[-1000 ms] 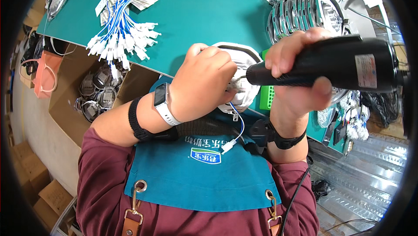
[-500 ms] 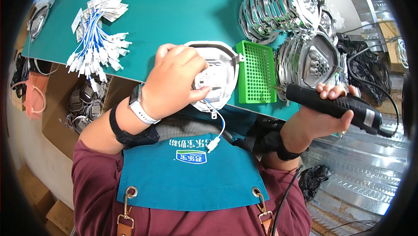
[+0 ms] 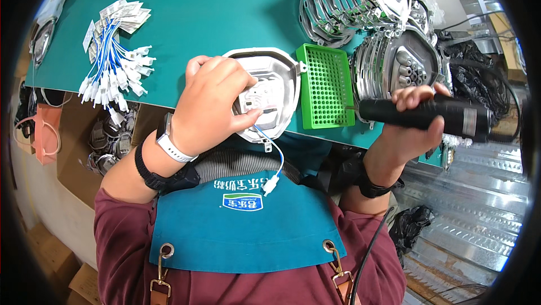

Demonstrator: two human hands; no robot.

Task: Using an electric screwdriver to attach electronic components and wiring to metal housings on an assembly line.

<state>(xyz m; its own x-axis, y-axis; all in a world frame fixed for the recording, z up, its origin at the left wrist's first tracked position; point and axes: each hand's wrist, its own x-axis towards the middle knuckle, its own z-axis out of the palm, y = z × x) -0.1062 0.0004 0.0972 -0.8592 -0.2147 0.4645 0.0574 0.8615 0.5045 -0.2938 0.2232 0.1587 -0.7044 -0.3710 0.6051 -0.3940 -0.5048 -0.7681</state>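
A silvery lamp housing lies at the near edge of the green table, its hollow side up. Inside it sits a small white circuit board, with my left hand over its left side, thumb and fingertips gripping it. From under the thumb a blue and white wire ends in a white connector hanging before my apron. My right hand is wrapped around a black electric screwdriver, nearly level. Its thin tip is by the right rim of a green perforated tray; whether it bears a screw is too small to tell.
Stacked silvery housings stand at the back right, more beside the tray. A bundle of wires with white connectors lies at the left. Below the table's left edge is a cardboard box of parts. A black cord runs by my right side.
The screwdriver has swung nearer to level, its rear end rising in my right hand. My left hand keeps its place on the board. The whole view has shifted slightly.
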